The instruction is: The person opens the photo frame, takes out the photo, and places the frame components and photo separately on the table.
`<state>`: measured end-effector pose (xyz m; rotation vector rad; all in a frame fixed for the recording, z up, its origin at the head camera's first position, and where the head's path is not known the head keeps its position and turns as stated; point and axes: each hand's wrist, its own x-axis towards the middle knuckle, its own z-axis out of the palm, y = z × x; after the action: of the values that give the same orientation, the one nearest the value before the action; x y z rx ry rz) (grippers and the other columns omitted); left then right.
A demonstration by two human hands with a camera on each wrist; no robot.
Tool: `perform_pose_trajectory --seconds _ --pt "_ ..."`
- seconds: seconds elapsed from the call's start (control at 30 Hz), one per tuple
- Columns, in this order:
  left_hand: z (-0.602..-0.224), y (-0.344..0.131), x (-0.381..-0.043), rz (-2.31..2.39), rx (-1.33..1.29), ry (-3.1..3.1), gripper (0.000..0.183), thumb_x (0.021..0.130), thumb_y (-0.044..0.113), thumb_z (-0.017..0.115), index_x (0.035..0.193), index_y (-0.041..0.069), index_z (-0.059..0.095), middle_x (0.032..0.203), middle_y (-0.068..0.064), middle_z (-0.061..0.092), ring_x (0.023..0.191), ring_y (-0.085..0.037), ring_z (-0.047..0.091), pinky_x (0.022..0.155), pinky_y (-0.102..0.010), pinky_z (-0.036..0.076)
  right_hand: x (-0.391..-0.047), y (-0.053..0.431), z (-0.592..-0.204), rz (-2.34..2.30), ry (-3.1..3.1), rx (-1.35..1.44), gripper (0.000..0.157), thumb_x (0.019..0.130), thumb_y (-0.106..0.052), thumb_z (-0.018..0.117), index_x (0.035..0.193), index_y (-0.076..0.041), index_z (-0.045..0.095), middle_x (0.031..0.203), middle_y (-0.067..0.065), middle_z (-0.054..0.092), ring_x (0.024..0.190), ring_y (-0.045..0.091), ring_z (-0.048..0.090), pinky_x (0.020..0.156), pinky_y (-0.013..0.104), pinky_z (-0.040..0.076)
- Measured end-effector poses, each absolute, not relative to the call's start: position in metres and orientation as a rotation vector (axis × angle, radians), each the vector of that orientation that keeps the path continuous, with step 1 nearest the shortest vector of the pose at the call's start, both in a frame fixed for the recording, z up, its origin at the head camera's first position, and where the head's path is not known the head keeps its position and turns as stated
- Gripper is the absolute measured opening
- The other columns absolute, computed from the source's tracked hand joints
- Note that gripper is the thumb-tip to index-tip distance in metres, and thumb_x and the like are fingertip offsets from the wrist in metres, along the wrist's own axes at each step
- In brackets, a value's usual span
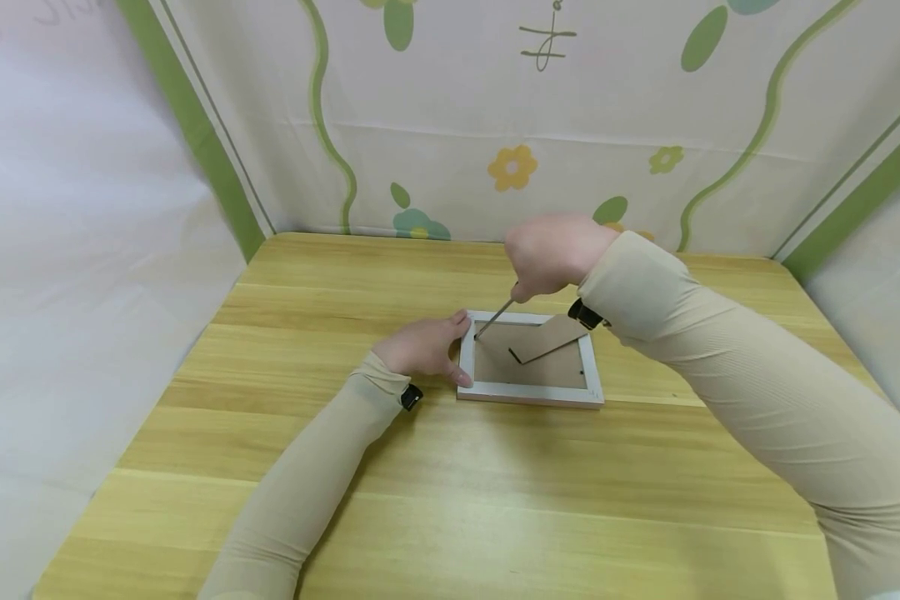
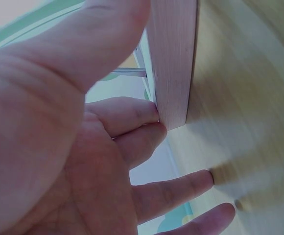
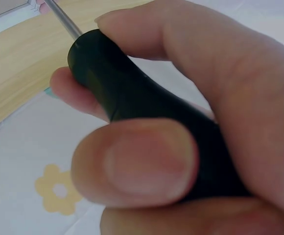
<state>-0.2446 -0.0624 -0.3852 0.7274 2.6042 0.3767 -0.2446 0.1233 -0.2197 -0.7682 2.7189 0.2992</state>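
A white-edged picture frame lies face down on the wooden table, its brown backing board and cardboard stand leg facing up. My left hand holds the frame at its left end, thumb near the front corner and fingertips at the back corner. Above the frame, my right hand grips the dark handle of a screwdriver. Its thin metal shaft slants down to the left, and the tip meets the board's left edge by a small dark tab. The tip's exact contact is too small to tell.
The wooden table extends around the frame on all sides. Behind it hangs a pale cloth with flowers and green stripes, and similar cloth hangs at both sides. Each wrist wears a black strap device.
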Motion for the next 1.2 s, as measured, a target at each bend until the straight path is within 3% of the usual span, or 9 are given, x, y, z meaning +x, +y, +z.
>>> perform_pose_trajectory --seconds 0.4,0.77,1.2 --pt "-0.385 -0.062 -0.244 0.388 0.732 2.597 0.108 0.08 0.049 0.078 0.158 0.007 0.018 0.164 -0.007 0.01 0.147 -0.024 0.021 0.117 -0.036 0.024 -0.245 0.12 -0.216 0.331 2.721 -0.743 0.019 0.085 -0.026 0.069 0.08 -0.01 0.059 0.067 -0.002 0.052 0.062 0.017 0.05 0.056 0.033 0.044" --pt "-0.384 -0.058 -0.243 0.383 0.738 2.597 0.108 0.079 0.05 0.079 0.158 0.008 0.018 0.164 -0.007 0.01 0.146 -0.026 0.023 0.116 -0.038 0.026 -0.239 0.116 -0.212 0.378 2.72 -0.766 0.021 0.086 -0.029 0.07 0.089 -0.009 0.064 0.081 0.002 0.065 0.069 0.019 0.055 0.061 0.035 0.049" --pt "-0.383 -0.06 -0.243 0.393 0.728 2.59 0.108 0.079 0.05 0.079 0.158 0.008 0.017 0.164 -0.007 0.009 0.147 -0.026 0.021 0.117 -0.037 0.024 -0.24 0.113 -0.213 0.382 2.718 -0.764 0.023 0.086 -0.029 0.072 0.095 -0.008 0.065 0.087 0.002 0.066 0.072 0.02 0.058 0.065 0.037 0.052"
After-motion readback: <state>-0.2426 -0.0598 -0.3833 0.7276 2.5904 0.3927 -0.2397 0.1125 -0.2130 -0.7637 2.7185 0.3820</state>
